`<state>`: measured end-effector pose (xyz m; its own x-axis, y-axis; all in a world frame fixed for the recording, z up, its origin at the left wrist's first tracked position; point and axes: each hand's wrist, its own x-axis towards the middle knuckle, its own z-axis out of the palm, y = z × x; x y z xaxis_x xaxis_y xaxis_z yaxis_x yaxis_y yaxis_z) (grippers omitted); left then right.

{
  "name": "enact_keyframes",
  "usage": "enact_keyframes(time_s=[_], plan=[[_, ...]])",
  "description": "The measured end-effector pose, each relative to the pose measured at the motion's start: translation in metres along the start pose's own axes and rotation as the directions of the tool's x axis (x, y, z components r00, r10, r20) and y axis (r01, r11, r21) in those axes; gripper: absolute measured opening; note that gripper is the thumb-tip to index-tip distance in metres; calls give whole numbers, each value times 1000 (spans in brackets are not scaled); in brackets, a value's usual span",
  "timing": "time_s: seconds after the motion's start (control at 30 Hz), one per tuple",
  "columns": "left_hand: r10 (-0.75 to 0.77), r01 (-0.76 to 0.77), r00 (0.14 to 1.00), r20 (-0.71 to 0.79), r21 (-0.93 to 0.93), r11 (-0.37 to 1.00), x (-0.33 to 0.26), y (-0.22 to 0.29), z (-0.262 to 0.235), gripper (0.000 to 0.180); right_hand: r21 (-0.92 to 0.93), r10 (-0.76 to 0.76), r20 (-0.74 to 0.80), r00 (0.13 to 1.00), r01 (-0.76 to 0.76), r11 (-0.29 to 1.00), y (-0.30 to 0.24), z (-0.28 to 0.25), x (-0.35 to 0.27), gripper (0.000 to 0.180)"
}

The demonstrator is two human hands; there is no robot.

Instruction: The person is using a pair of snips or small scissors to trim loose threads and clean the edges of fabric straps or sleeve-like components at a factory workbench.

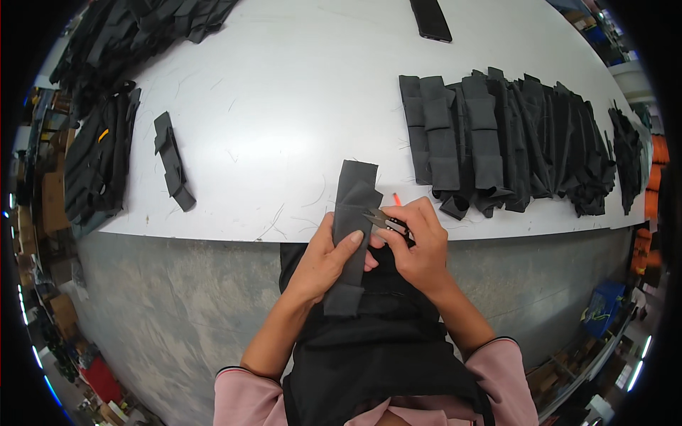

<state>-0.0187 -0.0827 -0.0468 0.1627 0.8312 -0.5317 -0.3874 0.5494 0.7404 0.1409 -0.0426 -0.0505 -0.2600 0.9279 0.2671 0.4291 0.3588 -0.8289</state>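
While both forearms are coming up from the lower edge in pink sleeves (pixel 241 390), the left hand (pixel 323 259) is closing round a dark fabric strip (pixel 352 227), thumb lying across its face and fingers curled behind. The strip is standing roughly upright, its lower end hanging over a black apron (pixel 376 348) and its upper end lying on the edge of the white bench (pixel 284 106). The right hand (pixel 423 248) is pinching small thread snips (pixel 383 220), whose tips are touching the strip's right edge. Just beyond the snips, a small red object (pixel 396 199) is lying on the bench. Farther right, a row of overlapping dark strips (pixel 504 142) is spreading across the bench. To the left, a single folded strip (pixel 172 162) is lying apart, and dark piles (pixel 99 156) are sitting at the left edge. At the far edge, a black phone (pixel 430 19) is lying flat.
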Motion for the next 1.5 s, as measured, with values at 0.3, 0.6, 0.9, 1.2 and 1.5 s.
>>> enact_keyframes(time_s=[0.3,0.6,0.9,1.2,1.5], plan=[[-45,48,998,38,-85,995,2,0,-2,33,-3,-13,-75,997,13,1000,0,-3,-1,20],[-4,-1,999,-44,-112,994,4,-7,5,34,152,35,-7,999,-33,988,4,16,-6,25],[40,-19,993,-113,182,983,7,-16,-5,37,35,-93,98,991,90,995,-9,5,-3,30],[11,0,999,-51,211,977,3,-18,-13,27,293,343,344,874,-447,845,-2,8,19,18],[17,-13,999,-34,115,993,6,-9,-13,31,530,255,300,919,-383,756,5,16,12,9]])
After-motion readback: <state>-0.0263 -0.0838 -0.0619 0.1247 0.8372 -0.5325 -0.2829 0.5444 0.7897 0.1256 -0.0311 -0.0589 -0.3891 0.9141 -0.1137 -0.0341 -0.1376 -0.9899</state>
